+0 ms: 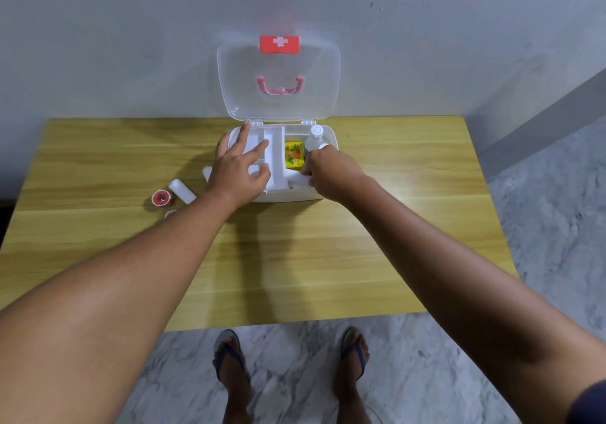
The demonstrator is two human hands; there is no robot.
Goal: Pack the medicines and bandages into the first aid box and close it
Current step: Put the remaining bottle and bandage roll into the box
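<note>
The white first aid box [330, 135] stands open on the table, its clear lid [278, 82] leaning upright against the wall. My left hand [241, 166] lies spread on the white inner tray [273, 141] at the box's left side. My right hand [331, 169] is closed around a white roll [296, 178] at the box's front right compartment. A yellow medicine box [292, 154] and a clear bottle with a white cap [315, 138] sit inside. On the table to the left lie a white bandage roll [182, 190] and a red-cored tape roll [160, 198].
The wooden table [295, 259] stands against a grey wall. A small white item [207, 171] lies by my left wrist, and another small piece [170, 214] peeks out beside my forearm. Below the table's near edge are marble floor and my sandalled feet.
</note>
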